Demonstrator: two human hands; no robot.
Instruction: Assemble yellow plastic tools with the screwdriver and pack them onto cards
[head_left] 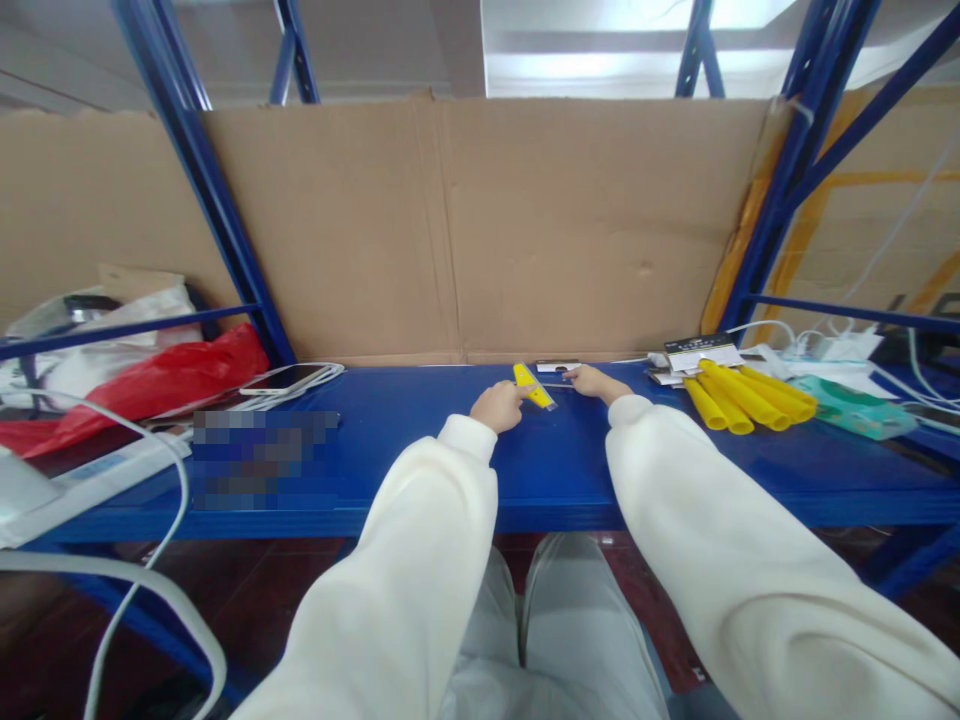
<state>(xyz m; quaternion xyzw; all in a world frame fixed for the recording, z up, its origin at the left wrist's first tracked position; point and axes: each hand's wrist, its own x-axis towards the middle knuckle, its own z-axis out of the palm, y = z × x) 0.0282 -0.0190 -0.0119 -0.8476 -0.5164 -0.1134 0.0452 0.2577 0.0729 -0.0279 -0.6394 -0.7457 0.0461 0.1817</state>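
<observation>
My left hand (499,406) is closed at the near left side of a yellow scraper head (534,388), pinching it above the table. A pale blade-like edge shows at its lower right end. From the right, my right hand (595,383) is closed on a thin rod (556,386), which reaches left to the yellow piece. Whether the rod is joined to it or only touches it I cannot tell. Just behind the hands lies a small black-and-white card (557,366). Several yellow tube handles (739,398) lie in a pile to the right of my right hand.
Black-and-white packs (701,352) lie behind the tubes, with a green plastic package (855,408) beside them. At left are a phone (289,379) with a white cable, a red bag (180,375) and a blurred patch. Cardboard (525,230) walls the back of the blue table (420,470).
</observation>
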